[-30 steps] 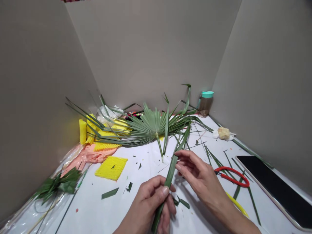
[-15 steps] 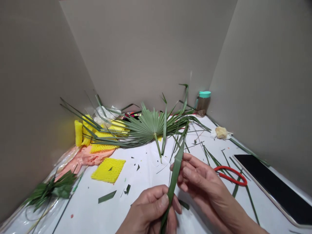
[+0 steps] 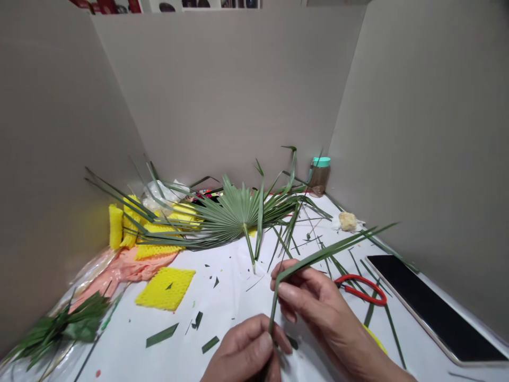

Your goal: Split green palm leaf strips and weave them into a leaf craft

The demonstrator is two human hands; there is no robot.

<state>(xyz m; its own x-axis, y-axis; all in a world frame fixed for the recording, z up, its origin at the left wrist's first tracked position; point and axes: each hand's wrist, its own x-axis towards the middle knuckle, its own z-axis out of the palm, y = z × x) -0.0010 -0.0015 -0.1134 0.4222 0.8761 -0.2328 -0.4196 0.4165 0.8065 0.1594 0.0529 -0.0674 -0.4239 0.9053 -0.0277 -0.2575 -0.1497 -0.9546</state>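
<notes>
A long green palm leaf strip [image 3: 318, 255] runs through both hands and bends sharply at my right fingertips. Its split, pointed tips slant up to the right. My left hand [image 3: 247, 347] pinches the lower part between thumb and fingers. My right hand [image 3: 318, 307] grips the strip at the bend, thumb against fingers. Beyond them lies a fan-shaped palm leaf [image 3: 238, 209] with its short stalk toward me. Red-handled scissors [image 3: 363, 289] rest right of my right hand, their blades hidden. Cut leaf pieces [image 3: 161, 335] are scattered left of my left hand.
A dark-screened tablet [image 3: 433, 307] lies at the right. Yellow foam netting [image 3: 167, 288], a pink cloth-like item [image 3: 135, 268] and a bundle of green leaves [image 3: 63, 326] are at the left. A jar with a turquoise lid [image 3: 319, 178] stands in the back corner. Grey panels [image 3: 222, 90] enclose the table.
The leaf strip was nearly upright and flat; now it is folded over at my right fingers, its tips pointing right. The view has tilted up and shifted slightly, showing shelves above the back panel.
</notes>
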